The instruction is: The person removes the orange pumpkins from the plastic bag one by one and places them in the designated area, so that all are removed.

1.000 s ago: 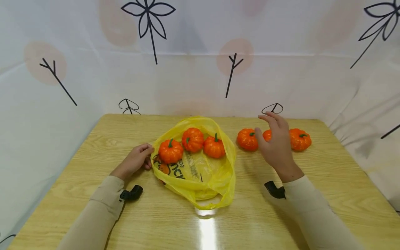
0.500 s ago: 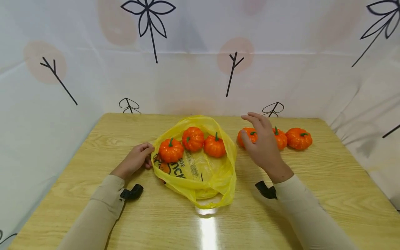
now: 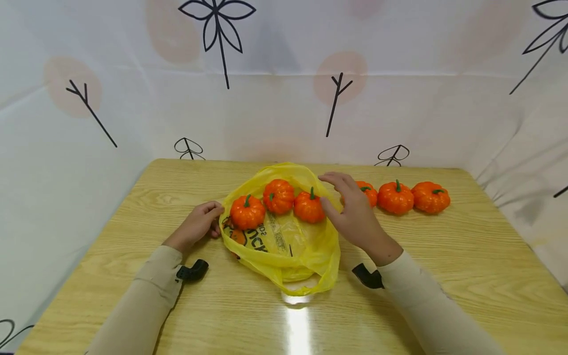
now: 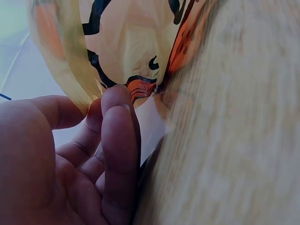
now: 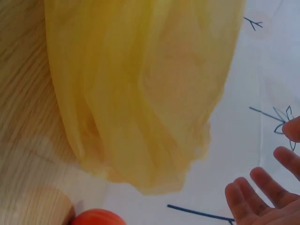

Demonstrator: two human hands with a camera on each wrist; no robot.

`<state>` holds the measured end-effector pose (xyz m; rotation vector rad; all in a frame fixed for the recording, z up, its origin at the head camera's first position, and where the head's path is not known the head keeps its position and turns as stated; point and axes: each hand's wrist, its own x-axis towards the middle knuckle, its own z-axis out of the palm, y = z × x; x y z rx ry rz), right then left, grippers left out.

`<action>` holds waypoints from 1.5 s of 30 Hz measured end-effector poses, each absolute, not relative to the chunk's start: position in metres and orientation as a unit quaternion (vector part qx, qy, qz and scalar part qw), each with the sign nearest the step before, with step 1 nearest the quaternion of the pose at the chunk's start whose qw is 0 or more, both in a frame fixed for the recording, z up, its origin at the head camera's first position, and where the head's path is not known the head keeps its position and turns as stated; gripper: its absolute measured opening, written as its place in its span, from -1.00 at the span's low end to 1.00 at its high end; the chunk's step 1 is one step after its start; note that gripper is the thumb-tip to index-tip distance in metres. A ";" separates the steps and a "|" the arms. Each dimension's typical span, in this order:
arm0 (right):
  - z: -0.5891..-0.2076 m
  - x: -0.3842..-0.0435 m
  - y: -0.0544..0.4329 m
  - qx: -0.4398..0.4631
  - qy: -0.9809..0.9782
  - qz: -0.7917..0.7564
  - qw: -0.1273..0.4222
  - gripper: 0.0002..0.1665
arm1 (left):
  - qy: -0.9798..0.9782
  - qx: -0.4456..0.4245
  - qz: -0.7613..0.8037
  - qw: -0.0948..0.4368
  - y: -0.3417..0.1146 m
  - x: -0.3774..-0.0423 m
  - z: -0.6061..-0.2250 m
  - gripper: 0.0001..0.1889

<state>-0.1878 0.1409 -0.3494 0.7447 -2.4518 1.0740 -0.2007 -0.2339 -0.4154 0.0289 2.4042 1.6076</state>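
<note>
Far left, a beige long sleeve (image 3: 142,301) with a curved black fitting (image 3: 193,270) at its cuff, and here's the left hand (image 3: 199,224), thumb and fingers pinched together on the rim of a thin, see-through yellow plastic bag (image 3: 324,261) printed with black lettering. The bag sits on the wood-grain worktop (image 3: 248,320), just right of those fingers, its mouth spread wide. Inside, nearest the left fingers, a ribbed, glossy orange pumpkin (image 3: 247,213) with a green stem; to its right, slightly farther back, a second orange pumpkin (image 3: 278,197); then a third orange pumpkin (image 3: 308,207), just left of the right hand (image 3: 355,217). That hand hangs by the bag's right edge, fingers well parted from the thumb in a loose curve, nothing between them, and the right wrist view shows a gap between fingers and yellow plastic. Right of those fingers, a row of three: a fourth orange pumpkin (image 3: 367,192), partly hidden behind the hand, a fifth orange pumpkin (image 3: 396,198) standing stem up, and a sixth orange pumpkin (image 3: 431,197) at the far end.
</note>
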 end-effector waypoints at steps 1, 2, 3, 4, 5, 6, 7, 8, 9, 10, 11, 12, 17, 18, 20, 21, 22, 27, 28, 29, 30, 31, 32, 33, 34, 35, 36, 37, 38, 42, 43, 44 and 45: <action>-0.350 -0.187 0.139 0.269 -0.868 0.379 0.175 -0.49 | 0.825 0.009 0.552 0.124 -0.234 -0.201 -0.415 -0.64; -0.351 -0.187 0.138 0.275 -0.867 0.379 0.170 -0.49 | 0.825 0.009 0.551 0.124 -0.234 -0.201 -0.416 -0.64; -0.352 -0.187 0.136 0.280 -0.867 0.378 0.164 -0.49 | 0.826 0.008 0.550 0.124 -0.234 -0.201 -0.416 -0.64; -0.353 -0.187 0.135 0.285 -0.867 0.378 0.157 -0.48 | 0.826 0.008 0.550 0.124 -0.234 -0.201 -0.416 -0.64; -0.353 -0.186 0.133 0.292 -0.865 0.379 0.149 -0.48 | 0.826 0.007 0.549 0.123 -0.234 -0.201 -0.416 -0.64; -0.354 -0.186 0.132 0.297 -0.865 0.378 0.144 -0.47 | 0.826 0.007 0.549 0.123 -0.235 -0.201 -0.417 -0.64; -0.355 -0.186 0.131 0.302 -0.864 0.378 0.138 -0.46 | 0.826 0.007 0.550 0.123 -0.235 -0.201 -0.417 -0.64; -0.356 -0.186 0.131 0.308 -0.863 0.378 0.133 -0.46 | 0.826 0.007 0.550 0.122 -0.235 -0.201 -0.417 -0.64; -0.357 -0.186 0.130 0.313 -0.862 0.378 0.128 -0.46 | 0.826 0.007 0.551 0.122 -0.235 -0.201 -0.417 -0.64; -0.358 -0.186 0.130 0.316 -0.862 0.377 0.124 -0.45 | 0.825 0.008 0.552 0.121 -0.235 -0.202 -0.418 -0.64; -0.359 -0.186 0.129 0.319 -0.862 0.376 0.121 -0.45 | 0.824 0.007 0.553 0.122 -0.235 -0.202 -0.418 -0.64; -0.361 -0.187 0.129 0.321 -0.862 0.374 0.118 -0.45 | 0.824 0.007 0.554 0.121 -0.235 -0.202 -0.418 -0.64; -0.365 -0.188 0.129 0.320 -0.867 0.370 0.099 -0.44 | 0.824 0.009 0.553 0.120 -0.236 -0.203 -0.420 -0.64; -0.366 -0.189 0.129 0.321 -0.867 0.369 0.095 -0.44 | 0.825 0.009 0.552 0.119 -0.235 -0.203 -0.420 -0.64; -0.367 -0.189 0.129 0.321 -0.869 0.367 0.081 -0.43 | 0.824 0.007 0.553 0.119 -0.235 -0.203 -0.420 -0.65; -0.368 -0.189 0.129 0.323 -0.869 0.367 0.075 -0.43 | 0.825 0.008 0.553 0.120 -0.235 -0.203 -0.420 -0.65; -0.369 -0.189 0.128 0.325 -0.869 0.366 0.069 -0.43 | 0.824 0.007 0.553 0.120 -0.235 -0.203 -0.420 -0.65; -0.371 -0.190 0.128 0.325 -0.872 0.363 0.052 -0.42 | 0.825 0.006 0.552 0.121 -0.235 -0.204 -0.419 -0.65; -0.371 -0.191 0.128 0.322 -0.873 0.362 0.050 -0.43 | 0.825 0.003 0.552 0.120 -0.235 -0.204 -0.419 -0.65; -0.371 -0.191 0.129 0.317 -0.876 0.360 0.048 -0.43 | 0.825 0.003 0.552 0.120 -0.235 -0.204 -0.420 -0.65; -0.371 -0.192 0.129 0.312 -0.878 0.359 0.046 -0.43 | 0.825 0.003 0.552 0.121 -0.235 -0.204 -0.419 -0.65; -0.371 -0.192 0.129 0.306 -0.881 0.357 0.044 -0.43 | 0.825 0.005 0.552 0.121 -0.235 -0.204 -0.419 -0.65; -0.371 -0.193 0.130 0.299 -0.885 0.354 0.042 -0.43 | 0.825 0.004 0.553 0.121 -0.235 -0.204 -0.419 -0.65; -0.371 -0.193 0.130 0.293 -0.888 0.352 0.040 -0.43 | 0.825 0.003 0.553 0.120 -0.235 -0.204 -0.419 -0.65; -0.371 -0.194 0.130 0.287 -0.891 0.349 0.038 -0.43 | 0.825 0.004 0.553 0.120 -0.235 -0.204 -0.419 -0.65; -0.372 -0.194 0.131 0.282 -0.894 0.347 0.036 -0.43 | 0.825 0.007 0.551 0.120 -0.235 -0.204 -0.418 -0.65; -0.372 -0.195 0.131 0.277 -0.896 0.345 0.035 -0.43 | 0.826 0.008 0.551 0.120 -0.235 -0.203 -0.418 -0.65; -0.372 -0.195 0.131 0.272 -0.899 0.342 0.033 -0.43 | 0.826 0.009 0.550 0.119 -0.235 -0.203 -0.417 -0.65; -0.372 -0.195 0.131 0.269 -0.901 0.340 0.032 -0.43 | 0.827 0.007 0.550 0.119 -0.235 -0.203 -0.417 -0.65; -0.372 -0.195 0.131 0.252 -0.908 0.334 0.029 -0.43 | 0.828 0.004 0.548 0.121 -0.234 -0.202 -0.415 -0.64; -0.372 -0.195 0.131 0.248 -0.909 0.334 0.028 -0.42 | 0.828 0.005 0.547 0.122 -0.234 -0.202 -0.415 -0.64; -0.372 -0.195 0.131 0.243 -0.911 0.333 0.027 -0.43 | 0.828 0.006 0.547 0.122 -0.234 -0.202 -0.415 -0.64; -0.372 -0.196 0.131 0.238 -0.912 0.333 0.026 -0.43 | 0.828 0.007 0.547 0.122 -0.234 -0.201 -0.414 -0.64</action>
